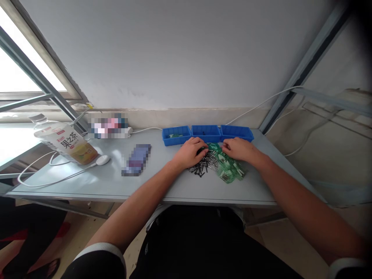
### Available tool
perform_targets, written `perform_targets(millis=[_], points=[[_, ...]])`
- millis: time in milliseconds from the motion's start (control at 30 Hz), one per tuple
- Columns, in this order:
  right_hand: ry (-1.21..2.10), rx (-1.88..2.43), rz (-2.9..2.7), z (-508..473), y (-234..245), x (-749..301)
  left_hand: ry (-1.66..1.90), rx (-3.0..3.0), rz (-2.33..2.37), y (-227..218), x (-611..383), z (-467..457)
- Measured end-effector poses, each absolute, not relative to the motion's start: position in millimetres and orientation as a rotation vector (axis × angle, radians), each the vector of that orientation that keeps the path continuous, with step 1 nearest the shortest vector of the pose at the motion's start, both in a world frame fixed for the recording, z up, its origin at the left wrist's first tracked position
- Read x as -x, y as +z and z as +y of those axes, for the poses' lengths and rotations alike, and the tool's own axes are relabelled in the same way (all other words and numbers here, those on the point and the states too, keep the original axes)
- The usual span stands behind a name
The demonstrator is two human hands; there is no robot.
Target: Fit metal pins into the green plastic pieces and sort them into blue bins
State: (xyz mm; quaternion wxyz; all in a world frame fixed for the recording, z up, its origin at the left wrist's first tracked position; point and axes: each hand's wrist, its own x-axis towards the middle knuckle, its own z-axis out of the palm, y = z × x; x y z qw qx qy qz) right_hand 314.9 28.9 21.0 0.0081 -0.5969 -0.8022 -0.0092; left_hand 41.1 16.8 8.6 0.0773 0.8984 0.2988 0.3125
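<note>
My left hand rests on the grey table, fingers curled over a pile of small dark metal pins. My right hand lies beside it, fingers bent down onto a heap of small green circuit boards. What either hand pinches, if anything, is hidden under the fingers. Just behind the hands stand three blue bins in a row: the left bin holds a few green pieces, the middle bin and the right bin show little inside.
A tilted drink bottle lies at the table's left with a white puck and cable. A blurred flat item lies mid-table and another blurred item by the wall. White cables run along the back right.
</note>
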Motion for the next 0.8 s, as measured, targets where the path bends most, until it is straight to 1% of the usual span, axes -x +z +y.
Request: perform_targets(millis=[133,233,333,467,533,800], points=[[-0.051,1.807,-2.416,28,23,-316,0.947,-2.661,0.891,9,-41,17],[0.001,1.626,-2.210,21,32,-312,0.980,-2.579,0.910,12,-41,14],[0.193,1.342,-2.021,9,40,-303,1.039,-2.464,0.917,16,-42,9],[0.498,1.150,-1.969,-5,42,-288,1.089,-2.277,0.899,19,-46,7],[0.616,1.104,-1.953,-7,39,-283,1.110,-2.170,0.908,17,-48,8],[0.884,1.028,-1.838,-1,22,-277,1.187,-1.876,0.801,8,-51,19]])
